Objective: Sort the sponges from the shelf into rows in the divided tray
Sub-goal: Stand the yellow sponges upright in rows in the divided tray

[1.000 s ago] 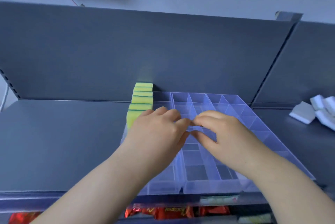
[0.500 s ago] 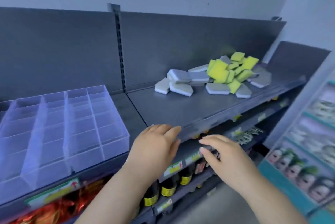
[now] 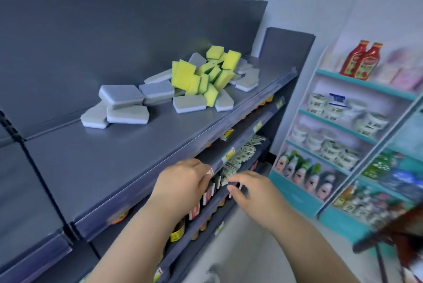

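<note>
Sponges: one loose heap on the shelf (image 3: pixel 114 157), toward its back and right end.
Grey sponges (image 3: pixel 124 99): on the left, front and right side of the heap, mostly flat, a few stacked one on another.
Yellow sponges (image 3: pixel 206 76): piled in the middle w/ green scrub faces, many on edge and leaning on each other.
Tray: not in view.
Left hand (image 3: pixel 183 186): in front of the shelf edge, well apart from the heap. Fingers are loosely bent and it seems to hold nothing, but the fingertips are blurred.
Right hand (image 3: pixel 254 193): just beside the left one, over the lower shelf w/ bottles (image 3: pixel 207 193). Fingers are loosely bent and it holds nothing.
Weight: very light, I judge; one hand can take 2-3 pcs at once.
Feel: soft foam w/ a rougher scrub side. It squashes and springs back; it is not fragile and, if dry, not slippery.
Where to hold: across the two long sides, thumb vs. fingers, w/ a gentle pinch only, so the shape stays for a neat row.
Easy start: the flat grey ones at front left, because they lie free.
Care: the yellow ones interlock. Pulling a low one probably tumbles the others, so take from the top.
</note>
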Action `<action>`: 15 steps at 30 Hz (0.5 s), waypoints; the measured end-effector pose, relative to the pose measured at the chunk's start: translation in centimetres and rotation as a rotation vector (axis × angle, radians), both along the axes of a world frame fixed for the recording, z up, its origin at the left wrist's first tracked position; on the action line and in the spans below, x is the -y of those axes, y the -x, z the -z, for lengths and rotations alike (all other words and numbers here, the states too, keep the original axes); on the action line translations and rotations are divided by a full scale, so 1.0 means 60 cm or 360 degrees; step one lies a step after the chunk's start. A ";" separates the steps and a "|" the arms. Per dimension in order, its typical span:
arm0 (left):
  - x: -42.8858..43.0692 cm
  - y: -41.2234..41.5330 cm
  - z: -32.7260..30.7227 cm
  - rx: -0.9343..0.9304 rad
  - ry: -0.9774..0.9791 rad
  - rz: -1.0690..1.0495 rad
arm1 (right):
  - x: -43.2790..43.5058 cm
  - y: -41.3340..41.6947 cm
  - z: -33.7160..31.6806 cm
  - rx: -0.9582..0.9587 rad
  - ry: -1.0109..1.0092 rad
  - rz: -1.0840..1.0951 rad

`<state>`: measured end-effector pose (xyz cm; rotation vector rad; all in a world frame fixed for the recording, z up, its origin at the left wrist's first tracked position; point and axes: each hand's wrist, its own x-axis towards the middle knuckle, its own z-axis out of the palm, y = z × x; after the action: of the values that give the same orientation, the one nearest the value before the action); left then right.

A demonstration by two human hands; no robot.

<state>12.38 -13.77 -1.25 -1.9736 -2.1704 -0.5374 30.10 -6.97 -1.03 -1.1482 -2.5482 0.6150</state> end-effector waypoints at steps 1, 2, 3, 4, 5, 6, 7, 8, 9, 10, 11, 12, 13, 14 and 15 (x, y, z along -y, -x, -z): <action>-0.028 0.001 0.001 0.0031 -0.0005 -0.0002 | -0.027 0.002 -0.005 0.0001 -0.0023 -0.0005; -0.056 0.003 0.000 0.0066 -0.0006 -0.0016 | -0.056 0.006 -0.009 0.0001 -0.0034 -0.0006; -0.084 0.006 -0.002 0.0093 -0.0019 -0.0011 | -0.085 0.010 -0.013 0.0000 -0.0040 -0.0008; -0.112 0.010 -0.005 0.0109 -0.0018 -0.0004 | -0.115 0.016 -0.019 0.0000 -0.0040 -0.0013; -0.142 0.016 -0.005 0.0116 -0.0033 0.0001 | -0.146 0.023 -0.024 0.0001 -0.0045 -0.0022; -0.172 0.023 -0.008 0.0121 -0.0046 0.0000 | -0.177 0.029 -0.032 -0.0005 -0.0056 -0.0032; -0.206 0.032 -0.011 0.0131 -0.0085 0.0007 | -0.208 0.035 -0.040 -0.0016 -0.0068 -0.0038; -0.239 0.040 -0.020 0.0136 -0.0118 0.0008 | -0.242 0.039 -0.050 -0.0031 -0.0077 -0.0035; -0.272 0.048 -0.029 0.0135 -0.0166 0.0014 | -0.275 0.042 -0.060 -0.0045 -0.0086 -0.0028; -0.305 0.057 -0.042 0.0128 -0.0217 0.0008 | -0.309 0.043 -0.071 -0.0056 -0.0101 -0.0016; -0.339 0.065 -0.053 0.0125 -0.0318 0.0012 | -0.343 0.044 -0.080 -0.0074 -0.0128 -0.0003; -0.372 0.072 -0.063 0.0093 -0.0420 0.0008 | -0.378 0.044 -0.086 -0.0099 -0.0158 0.0012; -0.405 0.078 -0.072 0.0038 -0.0492 0.0015 | -0.411 0.042 -0.090 -0.0127 -0.0175 0.0033; -0.436 0.081 -0.082 -0.0022 -0.0508 0.0001 | -0.441 0.042 -0.093 -0.0155 -0.0182 0.0054; -0.466 0.085 -0.089 -0.0073 -0.0520 0.0001 | -0.469 0.041 -0.093 -0.0184 -0.0189 0.0065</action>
<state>7.29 14.19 4.07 -1.7925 -1.9108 -0.7823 27.63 21.16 4.57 -1.0891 -2.4230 0.4978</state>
